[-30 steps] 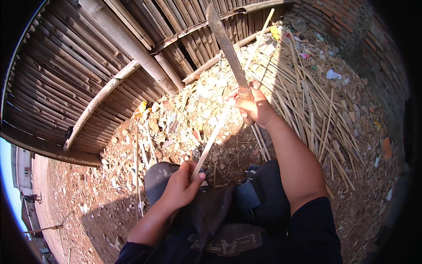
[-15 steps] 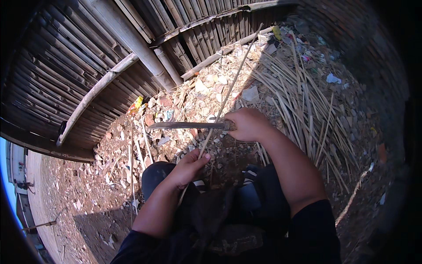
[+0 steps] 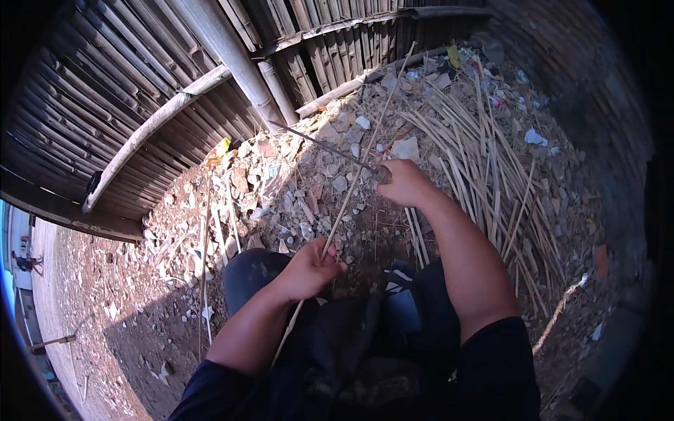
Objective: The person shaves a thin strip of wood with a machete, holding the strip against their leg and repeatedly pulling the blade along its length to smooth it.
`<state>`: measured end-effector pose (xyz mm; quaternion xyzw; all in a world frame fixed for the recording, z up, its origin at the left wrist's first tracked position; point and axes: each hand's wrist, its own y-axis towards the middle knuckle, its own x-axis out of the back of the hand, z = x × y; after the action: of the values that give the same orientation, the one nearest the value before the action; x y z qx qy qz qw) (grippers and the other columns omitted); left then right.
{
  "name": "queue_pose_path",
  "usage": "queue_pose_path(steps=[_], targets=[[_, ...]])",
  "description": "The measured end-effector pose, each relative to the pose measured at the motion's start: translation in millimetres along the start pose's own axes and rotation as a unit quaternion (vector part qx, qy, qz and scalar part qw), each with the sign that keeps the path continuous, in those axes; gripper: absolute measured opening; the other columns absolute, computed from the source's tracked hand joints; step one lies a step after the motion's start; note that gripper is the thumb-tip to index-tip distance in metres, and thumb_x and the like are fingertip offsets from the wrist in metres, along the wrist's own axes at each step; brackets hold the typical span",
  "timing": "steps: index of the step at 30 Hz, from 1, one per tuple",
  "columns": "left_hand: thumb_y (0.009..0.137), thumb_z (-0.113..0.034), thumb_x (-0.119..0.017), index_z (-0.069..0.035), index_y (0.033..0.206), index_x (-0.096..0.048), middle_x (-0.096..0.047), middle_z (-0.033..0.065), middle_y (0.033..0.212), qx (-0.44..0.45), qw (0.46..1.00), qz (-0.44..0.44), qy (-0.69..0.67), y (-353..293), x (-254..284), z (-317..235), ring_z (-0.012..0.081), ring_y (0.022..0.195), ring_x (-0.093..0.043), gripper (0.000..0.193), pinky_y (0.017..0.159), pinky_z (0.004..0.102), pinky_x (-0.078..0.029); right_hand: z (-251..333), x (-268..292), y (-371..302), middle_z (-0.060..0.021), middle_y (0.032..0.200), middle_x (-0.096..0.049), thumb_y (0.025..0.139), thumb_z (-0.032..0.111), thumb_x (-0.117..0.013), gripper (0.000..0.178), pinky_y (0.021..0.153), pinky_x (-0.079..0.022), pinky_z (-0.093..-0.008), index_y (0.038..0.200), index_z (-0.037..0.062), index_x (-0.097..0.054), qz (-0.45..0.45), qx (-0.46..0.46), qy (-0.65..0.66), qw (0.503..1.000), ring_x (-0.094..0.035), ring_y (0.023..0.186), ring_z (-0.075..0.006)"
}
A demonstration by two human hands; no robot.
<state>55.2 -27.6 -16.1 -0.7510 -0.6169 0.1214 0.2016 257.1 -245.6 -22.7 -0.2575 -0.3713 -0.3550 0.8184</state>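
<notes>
A long thin bamboo strip (image 3: 357,184) slants from beside my lap up toward the far wall. My left hand (image 3: 313,269) is closed around its lower part, just above my knees. Farther up, my right hand (image 3: 404,184) grips the handle of a long machete (image 3: 319,144). The blade points to the far left and is seen nearly edge-on. Near the handle it crosses the strip; whether it touches the strip I cannot tell.
A pile of split bamboo strips (image 3: 484,161) lies on the ground at the right. A bamboo wall (image 3: 140,91) with a thick pole (image 3: 232,56) rises at the far left. Stones, shards and litter cover the ground. A few strips (image 3: 205,259) lie left of my knee.
My right hand has moved slightly right and up, and the machete has turned from level and broadside to slanting and edge-on. My left hand still holds the strip. The view has shifted a little.
</notes>
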Motion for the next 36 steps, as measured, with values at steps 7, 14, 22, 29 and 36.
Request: queue_pose_path(steps=[7, 14, 22, 29, 36], targets=[[0.088, -0.007, -0.072, -0.008, 0.095, -0.046, -0.047, -0.0059, 0.073, 0.019, 0.999, -0.027, -0.007, -1.1, -7.6, 1.9, 0.0030, 0.064, -0.044, 0.027, 0.055, 0.0232, -0.036, 60.9, 6.0, -23.0, -0.0188, 0.090, -0.070, 0.075, 0.024, -0.070, 0.032, 0.083, -0.054, -0.0479, 0.104, 0.0096, -0.070, 0.083, 0.050, -0.131, 0.987, -0.069, 0.090, -0.0376], [0.088, -0.002, -0.070, -0.010, 0.094, -0.045, -0.045, -0.0080, 0.079, 0.032, 0.999, 0.010, -0.034, -6.8, -11.3, -8.7, 0.0005, 0.070, -0.043, 0.027, 0.062, 0.0220, -0.039, 7.4, 16.2, -3.0, -0.0219, 0.097, -0.070, 0.075, 0.020, -0.069, 0.031, 0.082, -0.054, -0.0439, 0.103, 0.0067, -0.069, -0.054, -0.066, 0.024, 0.996, -0.067, 0.094, -0.0394], [0.082, 0.001, -0.070, -0.009, 0.096, -0.047, -0.045, -0.0072, 0.076, -0.008, 0.997, 0.006, -0.074, 0.2, -3.1, -0.6, 0.0023, 0.066, -0.043, 0.029, 0.057, 0.0223, -0.036, 28.4, 14.1, -12.6, -0.0207, 0.087, -0.068, 0.076, 0.030, -0.076, 0.033, 0.078, -0.052, -0.0464, 0.096, 0.0049, -0.068, 0.137, 0.042, 0.035, 0.989, -0.067, 0.088, -0.0398], [0.082, 0.001, -0.068, -0.009, 0.098, -0.048, -0.046, -0.0067, 0.078, 0.002, 0.998, -0.013, -0.064, -4.7, -2.0, -3.9, 0.0023, 0.067, -0.044, 0.028, 0.058, 0.0217, -0.038, 51.4, -3.5, -17.1, -0.0202, 0.090, -0.069, 0.073, 0.023, -0.069, 0.027, 0.079, -0.053, -0.0480, 0.094, 0.0062, -0.070, 0.069, 0.069, -0.068, 0.993, -0.066, 0.090, -0.0410], [0.080, 0.000, -0.067, -0.007, 0.097, -0.049, -0.047, -0.0058, 0.078, 0.014, 0.994, -0.051, -0.095, 0.4, 4.7, 6.1, 0.0030, 0.067, -0.044, 0.026, 0.057, 0.0222, -0.037, 62.9, -2.0, -15.6, -0.0189, 0.090, -0.070, 0.073, 0.020, -0.069, 0.026, 0.081, -0.054, -0.0477, 0.096, 0.0094, -0.070, 0.047, 0.041, -0.066, 0.996, -0.068, 0.091, -0.0387]])
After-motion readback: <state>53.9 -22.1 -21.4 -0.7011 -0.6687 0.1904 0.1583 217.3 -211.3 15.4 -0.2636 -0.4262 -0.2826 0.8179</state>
